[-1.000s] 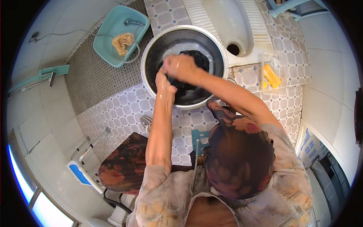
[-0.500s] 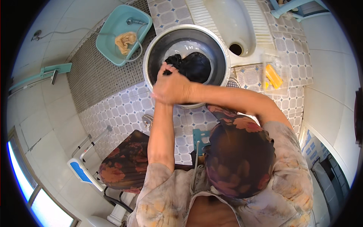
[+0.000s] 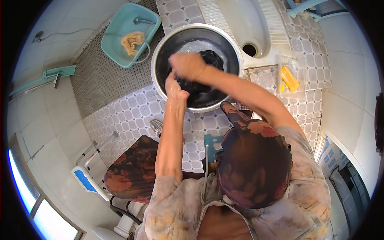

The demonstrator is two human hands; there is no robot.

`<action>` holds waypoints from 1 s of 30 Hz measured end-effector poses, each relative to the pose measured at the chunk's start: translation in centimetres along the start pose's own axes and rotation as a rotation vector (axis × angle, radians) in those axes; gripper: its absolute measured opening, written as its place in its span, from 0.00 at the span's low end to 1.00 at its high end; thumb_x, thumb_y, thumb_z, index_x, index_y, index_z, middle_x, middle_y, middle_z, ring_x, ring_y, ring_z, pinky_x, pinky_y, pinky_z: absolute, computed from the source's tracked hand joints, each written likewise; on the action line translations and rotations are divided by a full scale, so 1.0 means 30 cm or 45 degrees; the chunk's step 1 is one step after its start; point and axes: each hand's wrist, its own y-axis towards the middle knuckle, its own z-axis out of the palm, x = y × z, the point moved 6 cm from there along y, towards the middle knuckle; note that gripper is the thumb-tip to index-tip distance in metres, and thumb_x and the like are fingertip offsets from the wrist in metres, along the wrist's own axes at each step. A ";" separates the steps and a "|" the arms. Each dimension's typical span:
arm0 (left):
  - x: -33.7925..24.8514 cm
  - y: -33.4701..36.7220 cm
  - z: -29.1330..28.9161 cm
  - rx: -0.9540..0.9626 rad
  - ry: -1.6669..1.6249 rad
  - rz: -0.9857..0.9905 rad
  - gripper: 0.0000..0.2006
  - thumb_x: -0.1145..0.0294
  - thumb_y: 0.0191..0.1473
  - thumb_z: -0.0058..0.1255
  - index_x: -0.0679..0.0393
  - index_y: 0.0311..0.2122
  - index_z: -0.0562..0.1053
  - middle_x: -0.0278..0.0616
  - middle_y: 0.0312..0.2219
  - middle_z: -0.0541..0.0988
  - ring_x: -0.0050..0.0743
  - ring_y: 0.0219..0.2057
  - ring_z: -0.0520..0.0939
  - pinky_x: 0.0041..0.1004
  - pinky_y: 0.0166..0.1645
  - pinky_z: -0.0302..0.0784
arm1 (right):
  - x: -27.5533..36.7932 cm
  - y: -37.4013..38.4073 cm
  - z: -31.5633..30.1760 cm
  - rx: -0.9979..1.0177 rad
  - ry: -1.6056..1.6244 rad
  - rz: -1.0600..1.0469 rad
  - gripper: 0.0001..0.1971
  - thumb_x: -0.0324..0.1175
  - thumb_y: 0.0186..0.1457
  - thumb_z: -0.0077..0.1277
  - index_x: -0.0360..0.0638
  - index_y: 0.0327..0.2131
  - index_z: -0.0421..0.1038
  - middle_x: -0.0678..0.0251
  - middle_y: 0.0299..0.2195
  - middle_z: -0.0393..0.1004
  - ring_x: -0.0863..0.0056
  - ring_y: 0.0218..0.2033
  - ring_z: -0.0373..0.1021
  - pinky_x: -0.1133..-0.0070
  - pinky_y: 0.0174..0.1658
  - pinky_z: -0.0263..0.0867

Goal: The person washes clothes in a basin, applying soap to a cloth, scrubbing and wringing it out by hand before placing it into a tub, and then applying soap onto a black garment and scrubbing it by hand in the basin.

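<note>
A wide metal basin (image 3: 237, 60) stands on the floor in front of me, with wet black cloth (image 3: 202, 93) and sudsy water inside. My left hand (image 3: 175, 87) is wet and closed at the basin's left side, against the edge of the cloth. Over the cloth, just above and right of it, my right hand (image 3: 189, 66) is curled into a fist and slightly blurred. Cloth shows between and below the two hands; the parts inside the fingers are mostly hidden.
A light-blue tub (image 3: 107, 47) at upper left holds a beige cloth (image 3: 132, 42) and a shower head (image 3: 141, 21). Right of the basin are a squat toilet (image 3: 262, 24) and yellow soap (image 3: 290, 79) in a clear tray. A grey perforated mat (image 3: 88, 86) covers floor at left.
My right hand has moved up and to the right, off my left hand. The left hand, covered before, now shows. The black cloth has shifted and spread toward the basin's near side.
</note>
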 end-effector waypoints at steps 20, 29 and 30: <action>-0.555 -0.450 0.393 0.518 0.345 0.664 0.05 0.69 0.53 0.50 0.59 0.32 0.72 0.33 0.21 0.69 0.26 0.27 0.72 0.28 0.38 0.69 | 0.053 -0.025 -0.560 -0.131 0.870 -0.206 0.19 0.40 0.59 0.52 0.42 0.19 0.63 0.78 0.17 0.59 0.85 0.22 0.54 0.79 0.27 0.55; -0.098 -0.105 -0.028 0.105 1.590 0.695 0.13 0.71 0.47 0.56 0.63 0.39 0.76 0.41 0.34 0.78 0.30 0.37 0.77 0.26 0.46 0.71 | -0.245 -0.107 -0.082 0.082 -0.161 0.326 0.35 0.48 0.44 0.64 0.50 0.55 0.63 0.55 0.63 0.52 0.45 0.61 0.49 0.51 0.50 0.64; -0.112 -0.128 -0.012 -0.037 1.797 0.912 0.18 0.68 0.47 0.58 0.62 0.44 0.74 0.43 0.39 0.77 0.33 0.41 0.76 0.28 0.49 0.70 | -0.262 -0.109 -0.036 0.082 -0.065 0.435 0.37 0.47 0.44 0.64 0.52 0.57 0.61 0.54 0.64 0.48 0.44 0.62 0.48 0.50 0.51 0.64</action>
